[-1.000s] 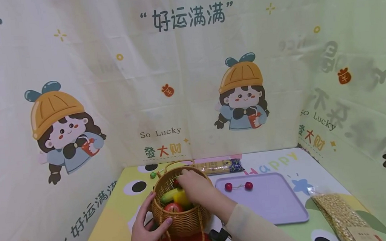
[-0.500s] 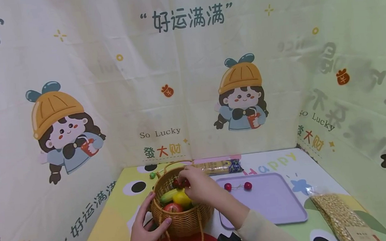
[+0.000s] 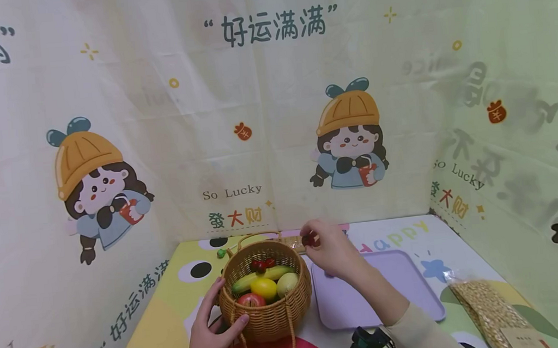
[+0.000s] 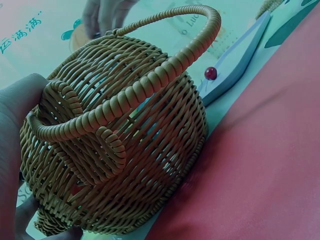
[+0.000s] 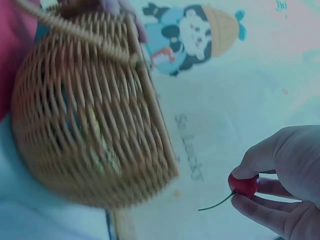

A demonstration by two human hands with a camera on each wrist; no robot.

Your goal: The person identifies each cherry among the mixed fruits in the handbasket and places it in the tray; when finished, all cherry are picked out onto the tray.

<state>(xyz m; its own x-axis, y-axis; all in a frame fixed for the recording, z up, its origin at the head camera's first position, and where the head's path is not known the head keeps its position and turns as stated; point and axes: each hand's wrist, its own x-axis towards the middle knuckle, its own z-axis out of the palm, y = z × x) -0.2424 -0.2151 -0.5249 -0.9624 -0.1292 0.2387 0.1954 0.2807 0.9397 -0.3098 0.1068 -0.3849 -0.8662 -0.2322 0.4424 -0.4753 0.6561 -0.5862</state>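
A round wicker basket [image 3: 271, 322] stands at the table's front, holding cherries [image 3: 262, 264], a banana [image 3: 243, 284], a yellow lemon-like fruit [image 3: 263, 289], a pale green round fruit [image 3: 287, 284] and a red apple-like fruit [image 3: 251, 300]. My left hand [image 3: 217, 332] grips the basket's left side, thumb in front and fingers round behind. Up and to the right of the basket, my right hand [image 3: 336, 251] pinches a red cherry [image 5: 243, 185] between thumb and fingers; its green stem hangs free. On the purple tray [image 4: 245, 50] a cherry [image 4: 210, 73] shows in the left wrist view.
The purple tray lies right of the basket, partly behind my right forearm. A long clear packet [image 3: 291, 243] lies at the back, half covered by the hand. A bag of pale grains [image 3: 496, 310] lies at right. A small green item [image 3: 221, 253] sits behind the basket.
My right hand has come up out of the basket and moved right with the cherry, uncovering the fruit inside. It now hides the cherries on the tray. The left hand stays put.
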